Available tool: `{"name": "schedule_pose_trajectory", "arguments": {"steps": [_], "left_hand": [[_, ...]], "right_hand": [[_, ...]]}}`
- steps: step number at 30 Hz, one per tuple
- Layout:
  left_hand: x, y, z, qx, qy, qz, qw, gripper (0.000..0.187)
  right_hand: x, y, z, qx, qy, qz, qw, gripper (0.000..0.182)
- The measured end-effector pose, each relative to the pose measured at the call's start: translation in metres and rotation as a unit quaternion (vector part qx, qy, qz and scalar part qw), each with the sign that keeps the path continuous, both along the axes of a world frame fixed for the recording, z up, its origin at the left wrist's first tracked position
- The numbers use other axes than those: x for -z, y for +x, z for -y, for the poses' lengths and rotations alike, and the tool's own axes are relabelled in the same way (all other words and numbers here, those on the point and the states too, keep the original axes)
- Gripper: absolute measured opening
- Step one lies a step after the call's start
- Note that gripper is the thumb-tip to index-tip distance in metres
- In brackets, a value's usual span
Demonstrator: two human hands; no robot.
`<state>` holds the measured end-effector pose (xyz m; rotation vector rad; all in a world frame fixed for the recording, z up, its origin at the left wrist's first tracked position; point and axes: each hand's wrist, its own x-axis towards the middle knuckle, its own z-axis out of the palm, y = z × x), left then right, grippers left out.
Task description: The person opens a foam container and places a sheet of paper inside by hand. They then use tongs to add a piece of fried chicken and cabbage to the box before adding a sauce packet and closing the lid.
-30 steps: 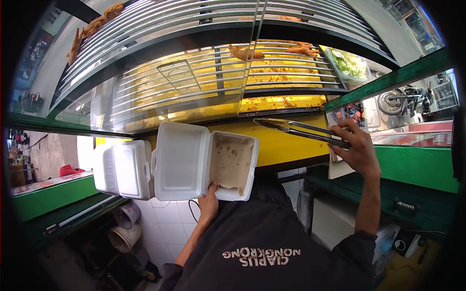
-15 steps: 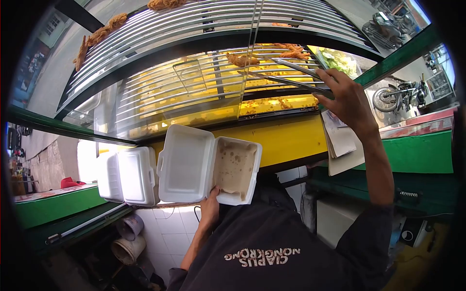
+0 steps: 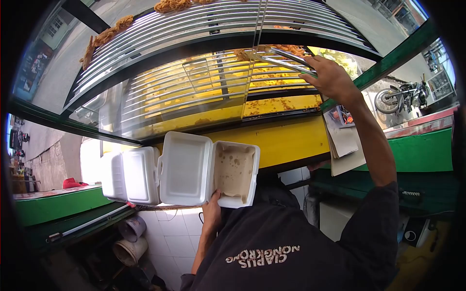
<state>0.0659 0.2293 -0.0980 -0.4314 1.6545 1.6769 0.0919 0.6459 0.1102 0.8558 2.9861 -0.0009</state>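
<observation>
My left hand point(image 3: 211, 211) grips the near edge of an open white foam takeaway box point(image 3: 185, 169), thumb over the rim. Brown paper with grease spots point(image 3: 234, 172) lines the box's right half. Stretched out to the upper right, my right hand point(image 3: 330, 77) is closed around metal tongs point(image 3: 286, 62). The tongs reach into the display case, their tips at a piece of fried chicken point(image 3: 240, 54) on the lower rack. Whether the tips grip it cannot be made out. More fried chicken point(image 3: 291, 50) lies just right of the tips.
Closed foam boxes point(image 3: 141, 175) stand left of the open one. Glass panes and a dark frame bar point(image 3: 194, 45) front the case's left side. Fried chicken point(image 3: 109, 31) also sits on the upper rack. Leafy greens point(image 3: 342, 60) and brown paper sheets point(image 3: 347, 155) are at the right.
The tongs' arms have come closer together, and my right hand has moved slightly up and left. The foam box has shifted a little downward in view, still in my left hand.
</observation>
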Motion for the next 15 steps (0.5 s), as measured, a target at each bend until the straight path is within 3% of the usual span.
{"name": "schedule_pose_trajectory", "arguments": {"steps": [2, 15], "left_hand": [[-0.001, 0.0, -0.001, 0.002, 0.0, 0.0, 1.0, 0.043], [-0.012, -0.003, -0.01, 0.0, 0.012, -0.013, 1.0, 0.04]], "right_hand": [[0.015, 0.005, -0.011, -0.058, 0.084, -0.031, 0.994, 0.051], [0.009, -0.01, -0.003, -0.035, 0.086, 0.031, 0.995, 0.045]]}}
